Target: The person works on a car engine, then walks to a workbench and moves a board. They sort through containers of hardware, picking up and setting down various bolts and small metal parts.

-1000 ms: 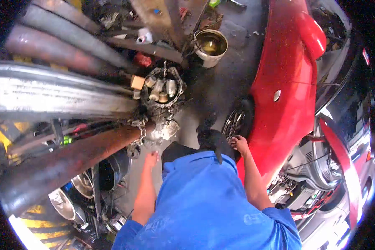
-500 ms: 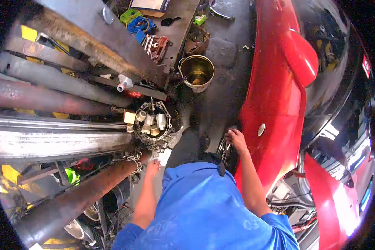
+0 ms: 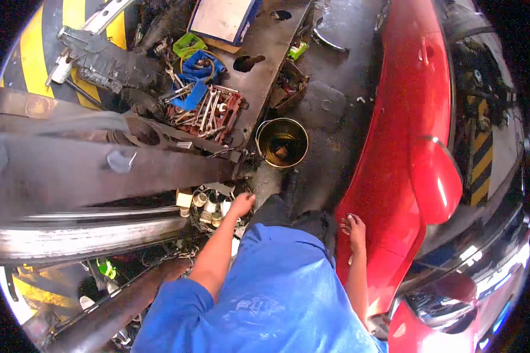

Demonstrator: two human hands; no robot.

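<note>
My left hand [image 3: 242,204] is loosely closed, with nothing seen sticking out of it. It hangs just right of a group of metal cans and filters [image 3: 201,199], which sit beside the large pale metal beam. My right hand [image 3: 353,226] hangs beside the red car panel [image 3: 388,176]. Its fingers are half bent and apart, and no held object can be made out. Ahead of my legs stands a bucket [image 3: 305,144] of dark, oily liquid, apart from both hands.
On the steel bench at upper left lie a red wrench case [image 3: 234,115], a blue cloth [image 3: 195,97] and a clipboard-like board [image 3: 224,20]. A red side mirror [image 3: 436,182] juts out at right. A dark metal beam [image 3: 100,167] and a pale beam [image 3: 88,235] reach in from the left.
My view has moved forward along the car, so the bucket and bench sit lower and nearer. My left hand has swung forward past the cans; my right hand has dropped back.
</note>
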